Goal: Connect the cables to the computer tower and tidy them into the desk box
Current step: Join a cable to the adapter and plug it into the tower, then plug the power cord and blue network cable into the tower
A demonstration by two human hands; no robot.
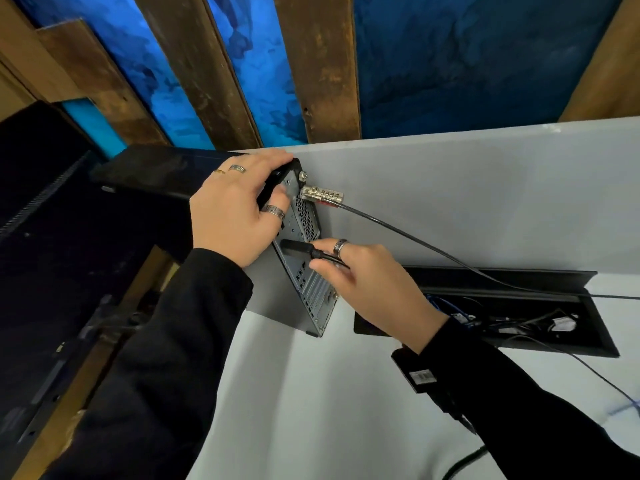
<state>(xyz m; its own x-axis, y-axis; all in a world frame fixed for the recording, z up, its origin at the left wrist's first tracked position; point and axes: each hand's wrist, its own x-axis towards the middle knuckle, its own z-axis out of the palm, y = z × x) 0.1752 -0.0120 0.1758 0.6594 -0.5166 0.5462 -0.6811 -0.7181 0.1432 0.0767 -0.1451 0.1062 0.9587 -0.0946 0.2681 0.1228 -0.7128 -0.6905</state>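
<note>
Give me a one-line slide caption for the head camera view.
Left hand steadies the computer tower while the right hand plugs in a black cable.

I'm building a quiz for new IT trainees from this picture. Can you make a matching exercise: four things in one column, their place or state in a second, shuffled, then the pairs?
Things:
1. left hand
2. right hand
3. combination lock
4. desk box

States:
A. open in the desk, loose cables inside
B. pinches a black plug at the rear panel
C. grips the computer tower at its top edge
D. fixed near the tower's top rear corner, cable trailing right

Pairs: 1-C, 2-B, 3-D, 4-A
</note>
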